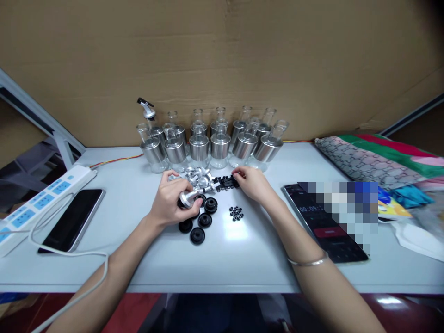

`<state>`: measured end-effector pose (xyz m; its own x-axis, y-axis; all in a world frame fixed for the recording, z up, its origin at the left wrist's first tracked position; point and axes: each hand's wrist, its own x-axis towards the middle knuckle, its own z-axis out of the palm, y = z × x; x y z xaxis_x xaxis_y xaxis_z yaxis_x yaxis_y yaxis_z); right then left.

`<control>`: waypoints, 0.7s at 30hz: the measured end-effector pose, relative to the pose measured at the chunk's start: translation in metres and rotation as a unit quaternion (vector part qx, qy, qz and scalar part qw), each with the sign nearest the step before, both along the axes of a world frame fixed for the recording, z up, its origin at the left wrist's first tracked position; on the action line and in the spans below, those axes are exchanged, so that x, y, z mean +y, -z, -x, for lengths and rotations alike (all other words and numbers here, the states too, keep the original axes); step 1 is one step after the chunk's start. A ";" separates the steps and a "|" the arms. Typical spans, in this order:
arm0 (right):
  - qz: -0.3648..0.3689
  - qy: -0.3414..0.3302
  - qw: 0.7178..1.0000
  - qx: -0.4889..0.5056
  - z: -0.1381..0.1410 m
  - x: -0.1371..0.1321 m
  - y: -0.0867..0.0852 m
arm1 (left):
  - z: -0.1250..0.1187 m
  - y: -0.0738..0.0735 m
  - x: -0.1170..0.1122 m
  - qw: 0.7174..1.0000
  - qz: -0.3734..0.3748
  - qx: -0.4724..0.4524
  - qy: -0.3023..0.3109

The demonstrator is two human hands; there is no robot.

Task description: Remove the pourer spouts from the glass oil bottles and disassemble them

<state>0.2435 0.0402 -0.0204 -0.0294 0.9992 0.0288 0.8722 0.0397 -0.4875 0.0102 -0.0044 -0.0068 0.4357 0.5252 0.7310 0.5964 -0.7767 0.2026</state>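
Note:
My left hand [168, 201] is closed around a silver bottle pourer [189, 199] with a black base, its spout pointing right. My right hand [253, 184] pinches at the right end of a pile of small black flip caps [224, 183], fingertips on one of them. Loose silver pourer parts [197, 175] lie just beyond my left hand. Black round stoppers [205, 220] are spread below it, some partly hidden by the fingers. A cluster of tiny black rings [236, 213] rests nearer to me, left of my right forearm.
Several glass bottles with metal sleeves [219, 147] stand in rows at the back; one carries a fitted pourer [148, 112]. A phone [72, 219] and power strip [43, 201] lie left, with a white cable. Another phone [326, 226] and patterned fabric [367, 159] are on the right.

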 end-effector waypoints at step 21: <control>0.004 -0.270 0.872 0.407 0.047 -0.040 -0.025 | -0.001 0.000 0.000 1.000 -0.002 0.010 -0.021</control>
